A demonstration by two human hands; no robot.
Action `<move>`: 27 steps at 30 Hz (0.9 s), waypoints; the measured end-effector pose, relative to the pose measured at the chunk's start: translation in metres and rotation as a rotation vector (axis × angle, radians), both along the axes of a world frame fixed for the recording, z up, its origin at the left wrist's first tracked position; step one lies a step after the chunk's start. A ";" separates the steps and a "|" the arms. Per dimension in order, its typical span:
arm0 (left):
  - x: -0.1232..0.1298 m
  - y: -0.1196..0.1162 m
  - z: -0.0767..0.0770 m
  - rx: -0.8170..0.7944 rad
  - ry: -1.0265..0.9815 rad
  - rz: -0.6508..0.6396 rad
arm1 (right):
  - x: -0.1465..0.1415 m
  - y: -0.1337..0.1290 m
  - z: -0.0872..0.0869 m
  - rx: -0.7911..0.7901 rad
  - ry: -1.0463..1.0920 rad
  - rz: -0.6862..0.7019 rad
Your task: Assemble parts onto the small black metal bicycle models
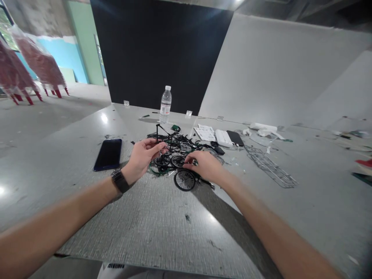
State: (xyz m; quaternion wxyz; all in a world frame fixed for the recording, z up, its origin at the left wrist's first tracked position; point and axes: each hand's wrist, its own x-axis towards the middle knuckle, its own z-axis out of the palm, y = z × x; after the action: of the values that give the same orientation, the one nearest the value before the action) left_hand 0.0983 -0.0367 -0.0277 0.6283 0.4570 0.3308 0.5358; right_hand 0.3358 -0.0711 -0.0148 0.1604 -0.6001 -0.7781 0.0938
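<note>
In the head view, my left hand point(145, 157) pinches a black model bicycle frame point(164, 131), holding it up over a heap of small bicycle parts. My right hand point(205, 164) is closed, its fingertips down among the parts; what they grip, if anything, is hidden. Just below those fingers lies a small black spoked wheel point(185, 181). Another spoked wheel point(178, 161) rests between the hands, with more wheels and thin black and green pieces around and behind it.
A dark phone point(108, 154) lies left of my left hand. Behind the parts stands a water bottle point(165, 104). Printed sheets point(205, 133), a white box point(223, 138) and a grey parts sprue point(270, 166) lie to the right. A black panel point(162, 50) rises at the table's back.
</note>
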 end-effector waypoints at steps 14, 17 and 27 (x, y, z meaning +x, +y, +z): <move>0.001 0.001 -0.001 -0.030 -0.028 0.022 | 0.004 0.000 -0.002 0.044 0.064 -0.025; 0.001 0.002 -0.001 -0.052 -0.038 0.024 | 0.005 -0.001 0.001 0.054 0.160 0.012; 0.001 0.002 -0.001 -0.044 -0.016 0.037 | 0.006 0.000 0.008 -0.045 0.370 0.022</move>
State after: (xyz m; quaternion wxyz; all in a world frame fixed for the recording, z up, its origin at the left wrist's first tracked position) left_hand 0.0991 -0.0344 -0.0292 0.6306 0.4325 0.3461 0.5436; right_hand 0.3417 -0.0713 -0.0070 0.2862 -0.5674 -0.7396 0.2217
